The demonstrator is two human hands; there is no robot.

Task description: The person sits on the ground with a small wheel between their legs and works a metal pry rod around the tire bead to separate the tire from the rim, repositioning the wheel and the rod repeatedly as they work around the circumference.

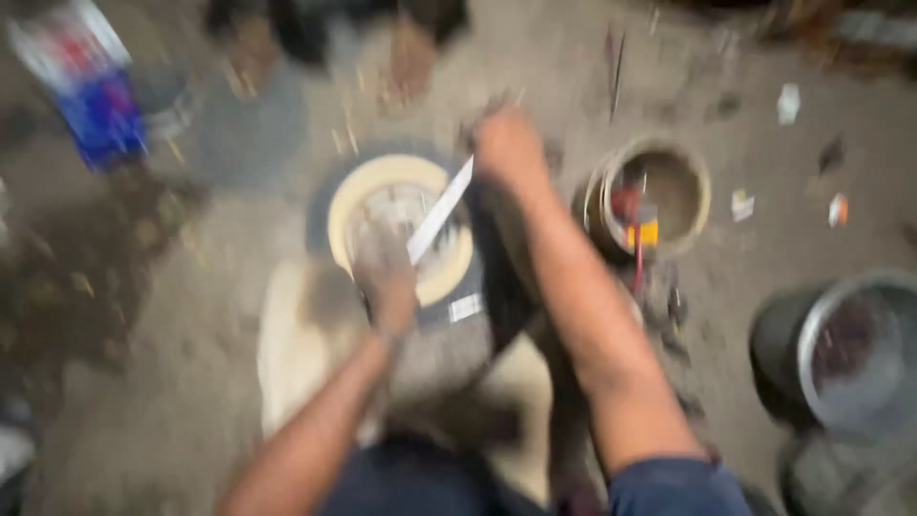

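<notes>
The picture is blurred by motion. A small wheel [358, 196] with a cream-coloured rim and a dark tyre lies flat on the ground in front of me. My left hand [385, 272] rests on the near side of the rim, pressing down. My right hand [509, 148] is closed at the wheel's far right edge on the upper end of a long flat metal bar [441, 210]. The bar slants down-left across the rim towards my left hand; its lower tip sits close to my left fingers.
A round metal bowl [669, 186] holding small tools stands right of the wheel. A large steel pot [850, 349] is at the lower right. A blue and white package [91, 91] lies at the upper left. Scraps litter the dirty concrete floor.
</notes>
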